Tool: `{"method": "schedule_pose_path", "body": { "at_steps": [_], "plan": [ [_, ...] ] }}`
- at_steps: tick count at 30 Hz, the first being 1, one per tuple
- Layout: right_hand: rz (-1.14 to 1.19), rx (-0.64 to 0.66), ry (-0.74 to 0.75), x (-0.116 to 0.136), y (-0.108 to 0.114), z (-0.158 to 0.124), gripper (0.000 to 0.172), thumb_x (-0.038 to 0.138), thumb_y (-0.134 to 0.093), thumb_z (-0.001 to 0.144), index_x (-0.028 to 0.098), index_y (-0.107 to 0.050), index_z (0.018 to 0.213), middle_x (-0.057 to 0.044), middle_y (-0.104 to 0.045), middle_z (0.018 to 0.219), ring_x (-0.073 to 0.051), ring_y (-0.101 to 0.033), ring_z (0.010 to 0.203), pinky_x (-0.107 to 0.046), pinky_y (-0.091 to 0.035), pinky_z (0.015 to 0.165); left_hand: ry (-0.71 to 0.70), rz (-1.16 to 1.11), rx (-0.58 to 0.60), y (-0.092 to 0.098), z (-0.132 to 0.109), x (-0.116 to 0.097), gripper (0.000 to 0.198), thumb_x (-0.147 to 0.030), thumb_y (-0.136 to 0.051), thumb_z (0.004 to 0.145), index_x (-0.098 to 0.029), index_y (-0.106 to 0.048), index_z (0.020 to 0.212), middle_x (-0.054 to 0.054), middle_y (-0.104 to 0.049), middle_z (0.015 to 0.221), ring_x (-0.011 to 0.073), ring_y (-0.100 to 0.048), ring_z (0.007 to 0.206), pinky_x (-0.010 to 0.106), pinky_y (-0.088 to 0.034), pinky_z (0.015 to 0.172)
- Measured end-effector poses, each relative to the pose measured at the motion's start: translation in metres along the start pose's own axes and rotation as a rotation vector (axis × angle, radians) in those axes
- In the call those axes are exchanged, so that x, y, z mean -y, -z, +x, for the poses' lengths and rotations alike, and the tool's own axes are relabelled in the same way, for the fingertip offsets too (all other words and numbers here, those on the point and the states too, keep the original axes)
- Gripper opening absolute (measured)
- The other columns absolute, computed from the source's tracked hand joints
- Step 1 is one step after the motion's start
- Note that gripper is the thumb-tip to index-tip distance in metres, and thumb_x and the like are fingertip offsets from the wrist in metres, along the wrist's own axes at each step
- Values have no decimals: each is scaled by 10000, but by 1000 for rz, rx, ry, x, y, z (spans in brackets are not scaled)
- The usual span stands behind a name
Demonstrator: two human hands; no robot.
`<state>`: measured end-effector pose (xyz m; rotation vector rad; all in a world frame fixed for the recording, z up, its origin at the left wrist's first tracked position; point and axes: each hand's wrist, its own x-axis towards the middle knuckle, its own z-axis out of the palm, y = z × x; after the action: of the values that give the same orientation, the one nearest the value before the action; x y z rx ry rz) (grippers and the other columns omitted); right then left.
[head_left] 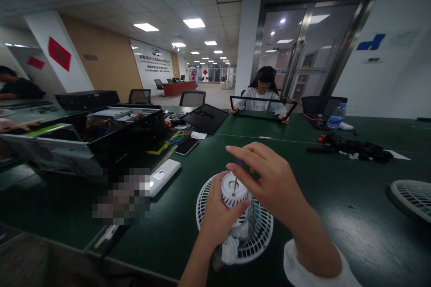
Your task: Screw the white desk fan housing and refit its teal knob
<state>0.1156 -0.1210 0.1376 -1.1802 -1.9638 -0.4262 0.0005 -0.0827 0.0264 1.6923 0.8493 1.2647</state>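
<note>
A small white fan (235,187) lies face down on the green table, its motor housing turned up and its round grille (264,233) beneath. My left hand (217,210) is wrapped around the side of the housing, thumb across the front. Above it, my right hand (266,172) grips a screwdriver (235,186) between thumb and fingers. The thin metal shaft points down, and its tip meets a screw spot on top of the housing. Most of the screwdriver's handle is hidden behind my fingers. A white cord bundle (230,251) hangs at the near side of the fan.
To the left stand an opened computer case (117,139), a phone (187,146) and a white power bank (164,178). Another fan grille (412,197) lies at the right edge, below a black cable heap (360,148). Across the table, a person (264,94) holds a black frame (262,119).
</note>
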Motion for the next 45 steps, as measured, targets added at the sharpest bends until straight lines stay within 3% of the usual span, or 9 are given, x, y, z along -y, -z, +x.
{"method": "schedule_pose_path", "body": {
  "at_steps": [4,10,13,18,21,26,31,39,45],
  "plan": [
    [149,27,25,-2,3,0,301,155,-449,886,157,-569,1162,-73,-672,1046,-153,-618,950,-285,-497,800,25,3,3,1,0,0,588,-203,-700,657,-198,-448,1189,77,-545,1170,263,-514,1092,415,-374,963],
    [-47,-117,33,-5,-14,3,208,279,-521,869,133,-663,824,-58,-633,683,-174,-580,657,-299,-465,611,57,5,-2,1,-1,2,590,-212,-695,659,-184,-444,1192,85,-544,1185,270,-498,1122,426,-349,989],
    [-23,-77,-44,-8,-17,5,254,289,-475,885,127,-637,994,-81,-634,786,-189,-584,738,-319,-477,652,60,9,-2,1,-1,0,581,-224,-695,655,-192,-454,1182,79,-545,1188,270,-498,1121,421,-349,987],
    [319,67,-92,-9,-6,2,380,129,-350,886,195,-514,1223,-42,-651,927,-137,-618,822,-284,-499,711,73,5,9,1,-1,-2,558,-228,-692,657,-196,-458,1163,79,-547,1176,273,-507,1106,411,-373,959],
    [323,71,-78,-9,-6,1,317,155,-420,888,166,-542,1181,-44,-671,923,-128,-632,789,-259,-501,700,66,10,9,1,-1,-1,556,-236,-691,664,-193,-455,1165,77,-550,1163,266,-520,1084,405,-382,946],
    [35,-81,-18,-6,-19,4,185,260,-533,858,122,-638,925,-75,-664,781,-179,-617,709,-301,-492,649,51,25,0,1,0,-2,591,-206,-695,656,-189,-443,1190,80,-555,1156,269,-518,1083,416,-376,948],
    [182,8,-35,-6,-14,4,314,131,-409,891,160,-555,1167,-72,-674,973,-151,-628,881,-281,-503,758,57,33,3,3,-1,-4,567,-216,-701,653,-188,-462,1166,81,-557,1151,273,-525,1076,410,-381,941],
    [16,-68,-11,-5,-13,3,190,259,-546,847,128,-636,952,-71,-655,780,-184,-606,747,-300,-498,657,33,10,16,1,-1,-1,562,-222,-690,667,-187,-436,1167,79,-534,1162,260,-506,1086,406,-369,951],
    [232,27,-51,-5,-6,3,286,125,-437,866,172,-575,1112,-60,-675,994,-150,-626,897,-285,-498,781,42,13,21,2,-1,-1,570,-215,-692,670,-201,-437,1179,70,-540,1163,257,-512,1079,398,-373,947]
  ]
}}
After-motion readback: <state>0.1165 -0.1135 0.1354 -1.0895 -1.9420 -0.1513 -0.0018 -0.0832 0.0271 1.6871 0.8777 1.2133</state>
